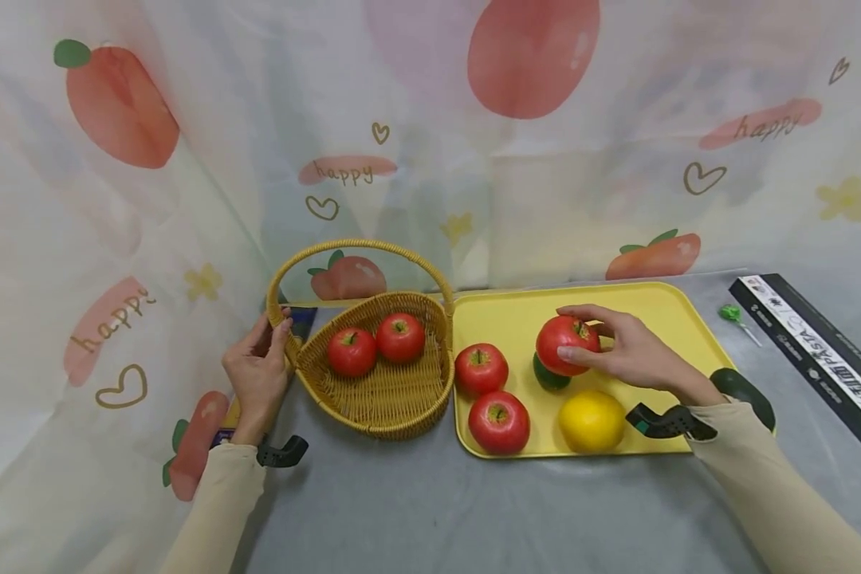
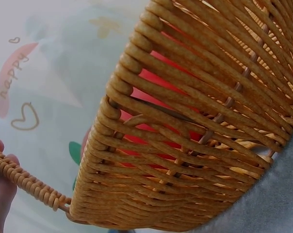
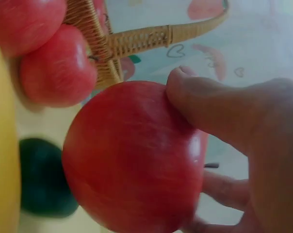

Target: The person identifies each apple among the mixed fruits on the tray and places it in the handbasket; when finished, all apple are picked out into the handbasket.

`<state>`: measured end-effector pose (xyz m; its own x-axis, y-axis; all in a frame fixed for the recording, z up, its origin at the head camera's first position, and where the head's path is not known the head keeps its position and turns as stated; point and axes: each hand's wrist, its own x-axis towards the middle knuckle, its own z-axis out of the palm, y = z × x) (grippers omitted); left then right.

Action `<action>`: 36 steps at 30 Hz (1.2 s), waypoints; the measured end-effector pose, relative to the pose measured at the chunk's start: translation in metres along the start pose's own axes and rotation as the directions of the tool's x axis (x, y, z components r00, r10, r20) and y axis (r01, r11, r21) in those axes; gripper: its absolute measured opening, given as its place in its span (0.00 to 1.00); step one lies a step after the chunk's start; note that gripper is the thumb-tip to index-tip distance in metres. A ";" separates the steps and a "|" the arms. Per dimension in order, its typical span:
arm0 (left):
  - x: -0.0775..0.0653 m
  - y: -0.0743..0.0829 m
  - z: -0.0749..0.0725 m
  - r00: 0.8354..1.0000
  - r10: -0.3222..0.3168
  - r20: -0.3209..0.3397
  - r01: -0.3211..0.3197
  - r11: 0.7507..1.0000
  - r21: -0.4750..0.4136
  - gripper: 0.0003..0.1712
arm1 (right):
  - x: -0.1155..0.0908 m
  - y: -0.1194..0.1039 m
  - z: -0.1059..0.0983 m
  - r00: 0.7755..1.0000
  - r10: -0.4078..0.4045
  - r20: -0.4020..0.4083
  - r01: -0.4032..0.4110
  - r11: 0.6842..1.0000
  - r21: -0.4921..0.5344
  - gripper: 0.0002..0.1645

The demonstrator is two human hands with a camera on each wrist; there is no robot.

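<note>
With thumb and fingers, my right hand (image 1: 627, 348) grips a red apple (image 1: 566, 344) above the yellow tray (image 1: 646, 307). The same apple (image 3: 134, 158) fills the middle of the right wrist view. My left hand (image 1: 258, 368) pinches the handle (image 1: 276, 307) of a wicker basket (image 1: 376, 399) at its left side. Inside the basket lie two red apples, one on the left (image 1: 351, 352) and one on the right (image 1: 400, 337). At the tray's left end sit two more apples, one behind (image 1: 481, 370) and one in front (image 1: 498, 422).
A yellow lemon-like fruit (image 1: 591, 421) and a dark green fruit (image 1: 549, 375), partly hidden, are on the tray. Another dark green fruit (image 1: 745, 395) is by its right edge, behind the right forearm. Further right lie a green lollipop (image 1: 730, 312) and a long black pasta box (image 1: 818, 355).
</note>
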<state>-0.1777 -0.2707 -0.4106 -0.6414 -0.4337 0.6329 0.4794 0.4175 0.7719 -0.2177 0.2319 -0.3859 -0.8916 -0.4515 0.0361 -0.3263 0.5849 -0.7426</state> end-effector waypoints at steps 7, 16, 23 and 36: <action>-0.001 0.011 0.002 1.000 -0.004 0.013 0.004 1.000 0.016 0.19 | 0.003 -0.014 -0.001 0.997 -0.054 -0.058 0.063 0.986 0.152 0.44; 0.000 0.006 0.003 1.000 -0.026 0.008 0.026 1.000 0.011 0.19 | 0.011 -0.031 0.010 0.998 -0.051 -0.028 0.058 0.935 0.349 0.45; -0.005 0.017 -0.001 1.000 -0.018 0.017 0.018 1.000 -0.002 0.19 | 0.022 -0.046 0.029 0.995 -0.083 0.053 0.051 0.896 0.441 0.44; -0.004 -0.014 -0.002 0.999 -0.032 0.005 0.032 0.999 0.006 0.19 | 0.041 -0.084 0.068 0.972 -0.216 0.090 0.133 0.828 0.544 0.42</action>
<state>-0.1804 -0.2766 -0.4235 -0.6592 -0.4431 0.6075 0.4550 0.4082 0.7914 -0.2053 0.1185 -0.3675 -0.7680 -0.6260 0.1349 -0.2183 0.0579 -0.9742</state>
